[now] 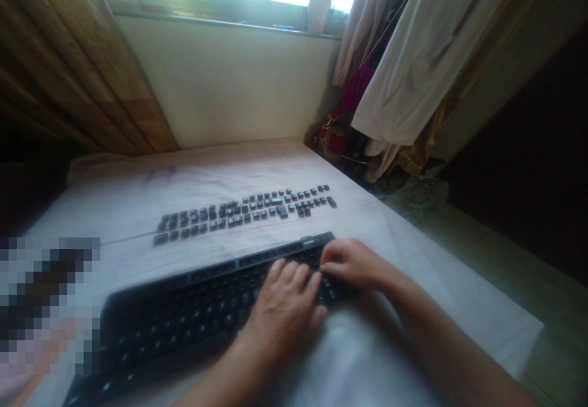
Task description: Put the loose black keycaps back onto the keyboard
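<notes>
A black keyboard [169, 315] lies slantwise on the white cloth, and keycaps are off its far rows. My left hand [287, 303] rests on its right half, palm down with the fingers stretched over the keys. At the keyboard's right end my right hand [353, 264] is closed, thumb and fingers pinched together low over the number keys. Whatever the pinch holds, if anything, is hidden. Beyond the keyboard, loose black keycaps [232, 220] stand in uneven rows on the cloth.
The white cloth [390, 309] covers a flat surface whose right edge drops to a tiled floor [482, 254]. Curtains [87, 58] hang at the left, and pale garments [413, 58] hang at the right. A window with a potted plant [318, 9] on its sill is behind.
</notes>
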Demonstrator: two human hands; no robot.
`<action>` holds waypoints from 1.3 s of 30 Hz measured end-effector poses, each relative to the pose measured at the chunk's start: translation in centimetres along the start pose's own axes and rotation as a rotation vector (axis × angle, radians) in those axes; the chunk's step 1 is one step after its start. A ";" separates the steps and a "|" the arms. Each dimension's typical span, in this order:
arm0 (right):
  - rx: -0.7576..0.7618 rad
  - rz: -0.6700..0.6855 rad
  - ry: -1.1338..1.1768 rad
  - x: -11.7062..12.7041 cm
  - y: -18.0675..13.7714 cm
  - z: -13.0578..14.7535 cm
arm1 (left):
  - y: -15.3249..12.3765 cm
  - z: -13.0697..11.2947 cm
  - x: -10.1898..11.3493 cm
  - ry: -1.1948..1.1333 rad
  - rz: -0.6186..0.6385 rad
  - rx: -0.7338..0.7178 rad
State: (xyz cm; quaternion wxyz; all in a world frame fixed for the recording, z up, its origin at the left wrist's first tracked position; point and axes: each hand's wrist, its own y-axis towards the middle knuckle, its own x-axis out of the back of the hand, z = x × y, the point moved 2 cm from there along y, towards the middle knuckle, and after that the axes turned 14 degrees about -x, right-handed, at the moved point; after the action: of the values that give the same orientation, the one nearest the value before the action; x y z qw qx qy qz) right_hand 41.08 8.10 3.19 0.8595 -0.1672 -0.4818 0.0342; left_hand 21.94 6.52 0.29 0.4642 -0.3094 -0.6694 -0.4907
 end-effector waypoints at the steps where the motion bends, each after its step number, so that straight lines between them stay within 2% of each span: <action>1: 0.005 0.001 0.003 0.0 -0.1 0.0 | 0.0 0.0 0.0 -0.002 0.004 0.002; 5: 0.018 -0.018 0.142 0.6 -0.1 -0.4 | -0.2 0.0 0.1 -0.002 0.003 0.008; 8: -0.087 -0.221 0.264 1.5 0.2 -1.8 | -0.4 0.1 0.0 -0.004 -0.004 0.007; 10: -0.156 -0.323 0.266 1.8 0.6 -2.7 | -0.5 0.1 -0.1 -0.003 -0.003 0.014; 15: -0.189 -0.247 0.213 0.9 1.1 -3.2 | -1.1 0.2 -0.8 0.054 -0.036 0.021; 19: -0.171 -0.215 0.119 0.8 0.9 -1.9 | -2.1 0.7 -0.8 0.121 -0.077 -0.019; 25: -0.054 -0.158 -0.155 2.2 1.5 0.5 | -3.6 1.4 0.1 0.199 -0.093 -0.051; 29: -0.053 -0.246 -0.234 3.3 4.4 1.3 | -3.8 1.5 0.1 0.231 -0.114 -0.065; 33: -0.018 -0.344 -0.335 3.0 7.5 2.2 | -4.0 1.5 -0.1 0.233 -0.118 -0.065; 39: 0.039 -0.355 -0.449 1.9 8.5 2.5 | -4.3 1.5 -0.4 0.257 -0.122 -0.079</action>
State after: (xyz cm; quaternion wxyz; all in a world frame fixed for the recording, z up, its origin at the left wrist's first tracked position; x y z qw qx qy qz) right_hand 40.82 17.19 3.23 0.7269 -0.0518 -0.6811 -0.0713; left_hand 17.89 6.57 -1.79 0.5027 -0.2208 -0.6022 -0.5796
